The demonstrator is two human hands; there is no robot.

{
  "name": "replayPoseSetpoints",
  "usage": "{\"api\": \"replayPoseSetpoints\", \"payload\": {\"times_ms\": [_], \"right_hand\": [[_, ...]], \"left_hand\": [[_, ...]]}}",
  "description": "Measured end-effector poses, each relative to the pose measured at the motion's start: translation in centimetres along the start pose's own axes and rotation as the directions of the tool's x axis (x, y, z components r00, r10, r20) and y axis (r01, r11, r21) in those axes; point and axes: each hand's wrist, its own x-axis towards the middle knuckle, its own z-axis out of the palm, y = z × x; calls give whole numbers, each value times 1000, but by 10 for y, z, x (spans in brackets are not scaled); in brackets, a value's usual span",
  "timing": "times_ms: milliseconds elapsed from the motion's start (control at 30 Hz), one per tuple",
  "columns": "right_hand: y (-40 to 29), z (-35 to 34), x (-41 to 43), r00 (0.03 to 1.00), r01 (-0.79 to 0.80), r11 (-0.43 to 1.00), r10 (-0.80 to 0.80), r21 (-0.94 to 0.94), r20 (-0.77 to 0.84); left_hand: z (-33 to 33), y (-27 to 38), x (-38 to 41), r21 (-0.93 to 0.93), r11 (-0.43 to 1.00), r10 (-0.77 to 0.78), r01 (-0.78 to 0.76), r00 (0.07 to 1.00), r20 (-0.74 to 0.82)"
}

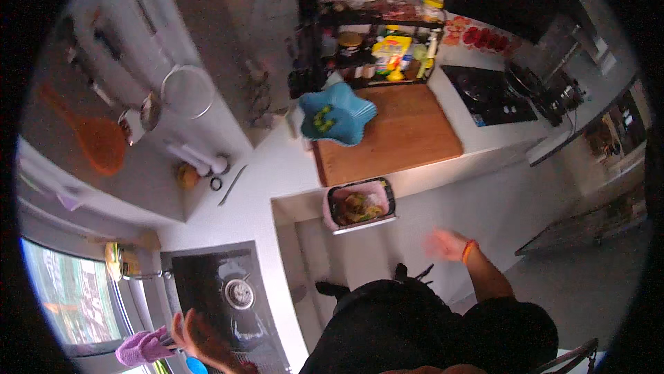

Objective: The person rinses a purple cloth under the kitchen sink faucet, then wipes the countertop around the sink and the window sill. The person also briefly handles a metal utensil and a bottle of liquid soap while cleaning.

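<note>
My left hand (196, 336) is raised over the near left corner of the dark sink (202, 280), its fingers spread and slightly blurred. Just left of the fingertips is a purple knitted cloth (140, 348); whether they touch is unclear. My right hand (446, 244), blurred and with an orange band at the wrist, hangs over the floor and holds nothing visible. Ahead, a blue star-shaped bowl (340, 114) with green pieces inside stands on a wooden cutting board (404, 125). A pink waste bin (330, 208) with food scraps hangs at the counter front below the board.
Beyond the board stands a black rack (363, 21) of packets and jars. A black cooktop (487, 96) lies to the right. Utensils, including an orange spatula (101, 145), hang along the left wall. A thin tool (232, 185) lies on the white counter (259, 182).
</note>
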Motion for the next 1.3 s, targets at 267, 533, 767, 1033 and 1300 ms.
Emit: {"api": "replayPoseSetpoints", "payload": {"times_ms": [267, 533, 767, 1033, 1300], "right_hand": [[174, -191, -63, 701, -31, 991, 115, 131, -704], [146, -293, -93, 741, -15, 994, 81, 104, -666], [60, -397, -115, 752, 32, 999, -42, -27, -658], [15, -509, -167, 686, 5, 1000, 1, 7, -727], [-10, -596, -232, 641, 32, 994, 62, 107, -765]], "left_hand": [[148, 267, 26, -293, 923, 334, -248, 896, 294], [232, 481, -57, -607, 754, 576, -250, 696, 429], [277, 558, -85, -563, 787, 582, -251, 604, 544], [408, 666, -96, -569, 757, 644, -321, 513, 567], [505, 917, -105, -935, 286, 935, -208, 273, 225]]}}
